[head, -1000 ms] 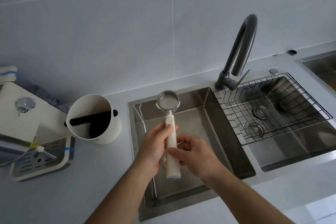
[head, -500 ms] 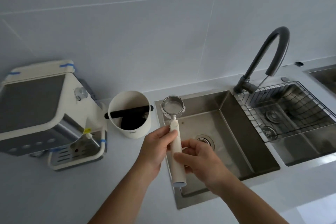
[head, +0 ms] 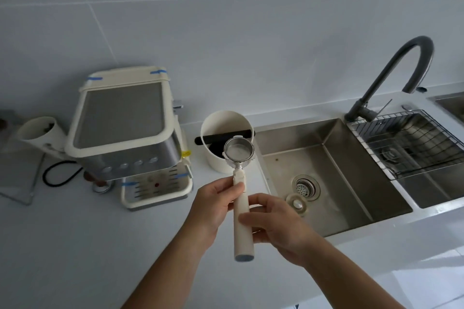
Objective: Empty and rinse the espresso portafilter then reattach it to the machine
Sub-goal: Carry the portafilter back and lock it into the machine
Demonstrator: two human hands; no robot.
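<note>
Both hands hold the portafilter (head: 239, 152) by its long cream handle, basket end pointing away from me and facing up; the metal basket looks empty. My left hand (head: 213, 206) grips the upper handle with thumb and fingers. My right hand (head: 273, 223) holds the handle lower down from the right. The basket hovers over the counter edge between the white knock box (head: 221, 130) and the sink (head: 351, 158). The cream and steel espresso machine (head: 125, 130) stands to the left, its drip tray (head: 155, 190) in front.
A dark gooseneck faucet (head: 401, 75) rises behind the sink. A wire drying rack (head: 411, 140) spans the right basin. The drain strainer (head: 305, 187) and a loose stopper (head: 297, 204) lie in the left basin. A black cable (head: 57, 173) and a white container (head: 37, 130) sit left of the machine.
The view has swung left, bringing the whole espresso machine into sight. The portafilter, still in both hands, has shifted from over the sink to over the counter by the knock box.
</note>
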